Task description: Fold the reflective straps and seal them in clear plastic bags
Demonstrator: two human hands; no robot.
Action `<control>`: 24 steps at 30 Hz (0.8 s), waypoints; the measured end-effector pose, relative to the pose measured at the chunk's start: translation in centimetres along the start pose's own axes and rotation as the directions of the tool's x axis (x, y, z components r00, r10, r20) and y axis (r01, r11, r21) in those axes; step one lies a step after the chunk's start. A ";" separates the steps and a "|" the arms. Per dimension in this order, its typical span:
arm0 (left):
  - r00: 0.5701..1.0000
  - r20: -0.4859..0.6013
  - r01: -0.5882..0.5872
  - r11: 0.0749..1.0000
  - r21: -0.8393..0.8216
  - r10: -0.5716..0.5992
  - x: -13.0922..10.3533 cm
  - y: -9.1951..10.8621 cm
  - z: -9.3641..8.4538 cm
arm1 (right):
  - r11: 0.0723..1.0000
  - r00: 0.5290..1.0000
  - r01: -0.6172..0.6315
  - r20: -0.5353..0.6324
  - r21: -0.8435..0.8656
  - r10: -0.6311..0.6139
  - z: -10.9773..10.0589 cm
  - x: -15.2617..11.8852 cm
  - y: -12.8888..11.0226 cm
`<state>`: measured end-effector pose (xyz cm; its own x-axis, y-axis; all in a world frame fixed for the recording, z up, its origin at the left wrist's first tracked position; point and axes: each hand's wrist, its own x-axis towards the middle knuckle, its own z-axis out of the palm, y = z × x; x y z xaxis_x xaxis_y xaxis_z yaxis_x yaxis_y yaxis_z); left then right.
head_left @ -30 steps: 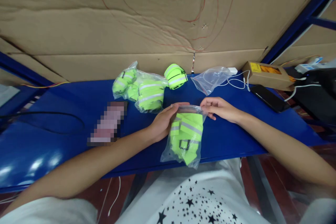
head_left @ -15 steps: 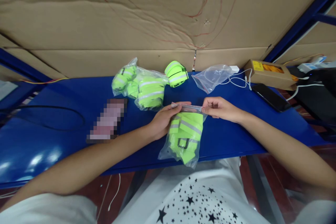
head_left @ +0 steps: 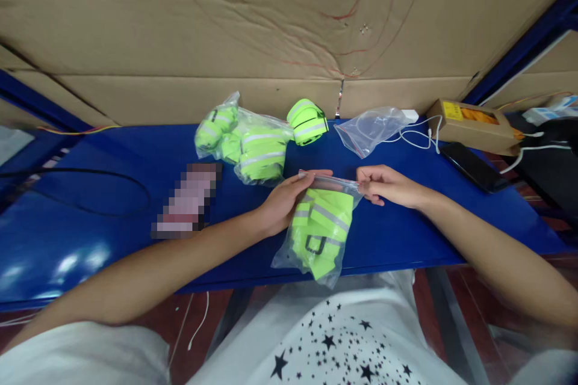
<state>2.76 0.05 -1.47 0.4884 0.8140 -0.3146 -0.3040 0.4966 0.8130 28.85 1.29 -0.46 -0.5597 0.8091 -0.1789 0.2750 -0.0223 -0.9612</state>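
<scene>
A clear zip bag [head_left: 318,234] with a folded neon-yellow reflective strap and a black buckle inside hangs at the table's front edge. My left hand [head_left: 284,204] grips its top left corner, thumb on the front and fingers behind. At the top right corner, my right hand [head_left: 383,185] pinches the zip edge with its fingers curled. Behind them lie bagged yellow straps [head_left: 262,153], a smaller bagged roll [head_left: 217,126] and a loose rolled strap [head_left: 307,122].
An unfilled clear bag [head_left: 368,129] lies at the back beside white cables. Farther right are a black phone [head_left: 474,167] and a cardboard box [head_left: 478,126]. A blurred-out device [head_left: 187,200] and a black cable are on the left of the blue table [head_left: 108,162].
My right hand has shifted slightly right along with the bag's right corner, and the zip edge now slopes down to the right. The whole view has moved a little.
</scene>
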 end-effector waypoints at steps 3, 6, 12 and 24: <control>1.000 -0.005 -0.003 1.000 0.000 0.003 0.0 0.0 0.1 | 0.998 0.997 0.063 -0.034 -0.004 -0.063 0.0 0.0 0.2; 1.000 -0.015 0.006 1.000 0.008 -0.006 0.1 0.1 0.3 | 0.992 0.991 0.115 -0.062 -0.058 -0.118 0.2 0.1 0.4; 0.999 0.002 0.047 0.999 0.008 -0.047 0.3 -0.2 -0.1 | 0.995 0.997 0.060 -0.038 -0.074 -0.063 0.4 0.1 0.2; 0.992 0.127 0.009 1.000 0.015 -0.010 0.4 -0.2 -0.4 | 0.997 0.998 -0.009 -0.059 0.073 0.014 1.0 0.5 0.2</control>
<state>2.66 0.36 -1.97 0.5913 0.7640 -0.2583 -0.2876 0.4990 0.8175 27.80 1.06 -0.92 -0.5086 0.8421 -0.1793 0.2225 -0.0726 -0.9722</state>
